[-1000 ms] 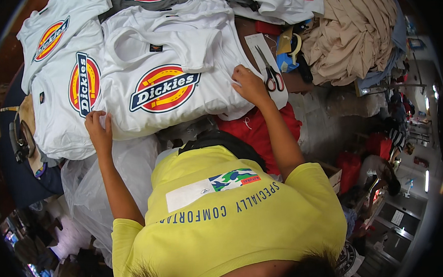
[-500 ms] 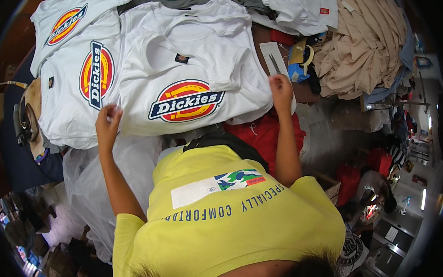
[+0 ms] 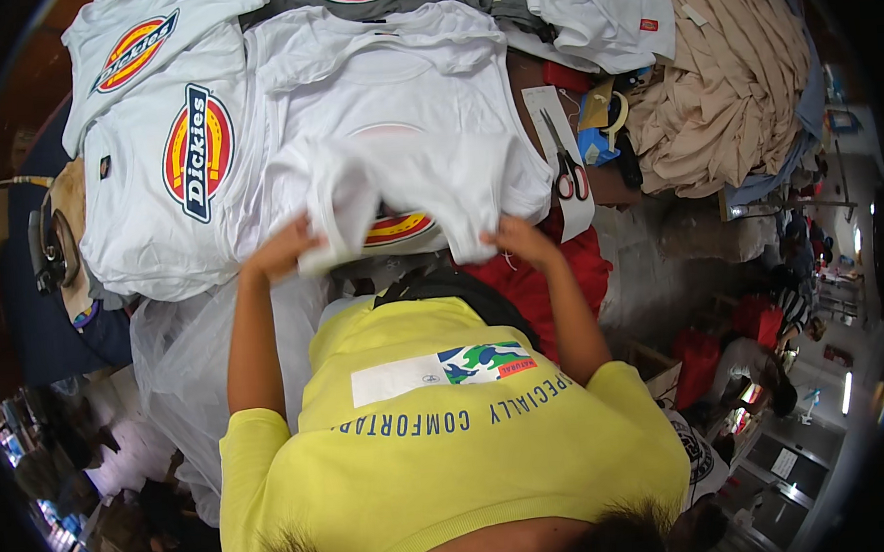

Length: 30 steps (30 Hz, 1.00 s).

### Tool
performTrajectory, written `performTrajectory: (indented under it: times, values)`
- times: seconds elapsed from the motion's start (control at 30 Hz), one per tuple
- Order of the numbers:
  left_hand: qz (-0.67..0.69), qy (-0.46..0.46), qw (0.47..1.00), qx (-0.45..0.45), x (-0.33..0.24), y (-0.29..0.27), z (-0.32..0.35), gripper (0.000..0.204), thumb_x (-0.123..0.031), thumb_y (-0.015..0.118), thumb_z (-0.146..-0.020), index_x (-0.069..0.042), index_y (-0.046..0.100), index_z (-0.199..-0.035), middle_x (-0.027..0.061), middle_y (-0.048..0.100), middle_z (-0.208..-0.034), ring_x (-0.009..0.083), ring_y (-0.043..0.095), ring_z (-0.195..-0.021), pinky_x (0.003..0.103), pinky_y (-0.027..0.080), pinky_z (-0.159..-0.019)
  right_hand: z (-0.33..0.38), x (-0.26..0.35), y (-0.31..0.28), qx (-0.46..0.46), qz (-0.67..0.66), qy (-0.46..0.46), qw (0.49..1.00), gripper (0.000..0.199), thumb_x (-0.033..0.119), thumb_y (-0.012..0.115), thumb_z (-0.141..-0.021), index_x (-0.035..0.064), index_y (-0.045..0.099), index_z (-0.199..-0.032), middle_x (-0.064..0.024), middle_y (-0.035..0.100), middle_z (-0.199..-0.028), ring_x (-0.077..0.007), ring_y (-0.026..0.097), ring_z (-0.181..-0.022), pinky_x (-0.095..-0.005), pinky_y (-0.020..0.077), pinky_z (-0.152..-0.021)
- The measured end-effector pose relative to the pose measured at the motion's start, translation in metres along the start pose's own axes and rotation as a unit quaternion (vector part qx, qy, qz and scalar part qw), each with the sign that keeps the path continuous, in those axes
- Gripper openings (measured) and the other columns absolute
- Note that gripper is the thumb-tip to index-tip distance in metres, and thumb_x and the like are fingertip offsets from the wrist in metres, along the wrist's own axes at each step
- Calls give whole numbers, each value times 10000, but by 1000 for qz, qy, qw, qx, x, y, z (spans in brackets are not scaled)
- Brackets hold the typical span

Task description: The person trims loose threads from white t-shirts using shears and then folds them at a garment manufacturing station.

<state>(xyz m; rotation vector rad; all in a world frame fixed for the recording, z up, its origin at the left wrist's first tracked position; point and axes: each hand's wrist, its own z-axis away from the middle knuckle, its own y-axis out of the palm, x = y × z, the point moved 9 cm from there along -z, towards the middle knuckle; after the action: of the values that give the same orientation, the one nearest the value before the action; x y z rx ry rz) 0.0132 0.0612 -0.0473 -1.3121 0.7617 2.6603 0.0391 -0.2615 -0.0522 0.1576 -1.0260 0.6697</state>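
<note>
In front of me a white T-shirt point(image 3: 416, 167) is lifted, its cloth blurred by motion and folded toward me. My left hand point(image 3: 289, 246) is closed on its left edge, and my right hand point(image 3: 520, 242) pinches its right edge. Below its hem part of a red and yellow printed logo point(image 3: 398, 228) shows. Under it lies a pile of white T-shirts point(image 3: 351, 66). To the left rest more white T-shirts point(image 3: 129, 222) with an oval logo turned sideways.
Scissors point(image 3: 564, 165) lie on a pale card strip point(image 3: 581, 219) at the right, beside a tape roll point(image 3: 615, 112). A beige cloth heap point(image 3: 722, 91) stands farther right. An iron point(image 3: 56, 246) sits at far left. Clear plastic point(image 3: 216, 358) and red cloth point(image 3: 562, 280) hang nearby.
Both hands have moved inward and taken hold of the top T-shirt. Its upper part has been pulled toward me, covering most of its logo. The scissors handles now show.
</note>
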Motion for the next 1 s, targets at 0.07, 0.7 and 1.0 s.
performTrajectory:
  times: [0.07,0.7,1.0]
  values:
    - [38,-101,988,109,101,11,12,523,-182,629,-825,-35,414,-1278,56,560,-1144,125,535,-1022,282,435,-885,25,-91,12,55,68,106,990,366,378,626,-817,15,626,-767,-35,564,-666,-98,475,-616,-274,407,-557]
    - [382,9,868,317,9,133,35,957,-719,333,-786,95,333,-1289,174,602,-813,146,530,-555,250,400,-458,66,62,-14,19,-389,-85,917,276,180,618,-835,9,547,-1040,-65,617,-963,-156,595,-845,-332,496,-767]
    - [159,246,951,-104,-26,13,64,401,-247,613,-814,-16,539,-1133,79,576,-1038,189,542,-947,346,417,-860,106,99,-99,-140,-395,-287,862,408,256,688,-760,-28,563,-1026,-140,604,-1060,-280,537,-1068,-420,404,-949]
